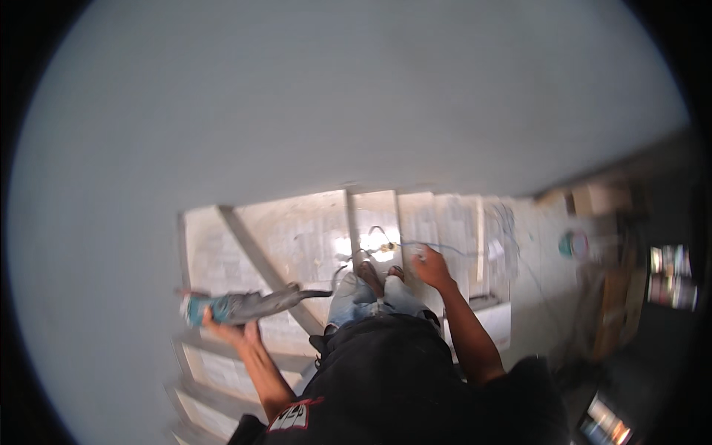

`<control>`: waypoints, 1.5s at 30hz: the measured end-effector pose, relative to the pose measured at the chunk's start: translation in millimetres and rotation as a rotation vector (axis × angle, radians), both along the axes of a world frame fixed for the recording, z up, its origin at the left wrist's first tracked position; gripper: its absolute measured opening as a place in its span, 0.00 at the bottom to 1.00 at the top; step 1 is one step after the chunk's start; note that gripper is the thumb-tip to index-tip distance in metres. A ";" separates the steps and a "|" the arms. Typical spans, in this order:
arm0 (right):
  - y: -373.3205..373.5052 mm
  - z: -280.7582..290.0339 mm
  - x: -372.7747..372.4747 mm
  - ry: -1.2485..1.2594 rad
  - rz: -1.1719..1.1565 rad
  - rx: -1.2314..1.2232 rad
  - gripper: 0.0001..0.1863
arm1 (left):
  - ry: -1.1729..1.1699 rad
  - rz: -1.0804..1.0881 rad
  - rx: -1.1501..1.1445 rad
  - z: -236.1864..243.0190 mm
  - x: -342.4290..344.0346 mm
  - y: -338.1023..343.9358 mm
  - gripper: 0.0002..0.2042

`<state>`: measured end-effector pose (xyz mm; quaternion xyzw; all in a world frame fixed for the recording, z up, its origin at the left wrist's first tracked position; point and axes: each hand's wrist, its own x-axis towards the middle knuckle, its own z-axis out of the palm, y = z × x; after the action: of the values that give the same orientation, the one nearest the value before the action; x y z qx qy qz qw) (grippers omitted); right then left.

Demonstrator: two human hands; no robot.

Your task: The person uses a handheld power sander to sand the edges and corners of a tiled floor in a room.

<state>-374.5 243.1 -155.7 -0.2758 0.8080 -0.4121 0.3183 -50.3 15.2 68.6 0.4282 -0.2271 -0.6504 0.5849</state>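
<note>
My left hand [230, 330] is closed around a corded power tool [256, 305], out to my left beside the grey wall. The tool is long, with a teal end by my fingers, a dusty grey body and a black cord [315, 294] leaving its right end. Its exact kind is blurred. Over to the right, my right hand [432, 268] hangs in front of my leg with its fingers curled. A small pale patch shows at its fingertips, but I cannot make out what it is.
Pale stair treads [374, 215] with raised edges lie under and around my feet. A blue cable [437, 246] and dark cord cross them. The smooth grey wall [356, 96] rises ahead. At the right are cardboard boxes [604, 199], a teal round object [569, 245] and a white box [486, 326].
</note>
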 end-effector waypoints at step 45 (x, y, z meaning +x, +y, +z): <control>-260.3 149.4 343.2 0.440 0.774 0.440 0.35 | 0.207 -0.144 0.488 -131.9 138.3 -96.7 0.17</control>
<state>-31.2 -17.2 -6.3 -0.5623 0.7622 -0.0156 0.3204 88.0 -81.5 -63.3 0.4704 -0.0327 -0.7661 0.4368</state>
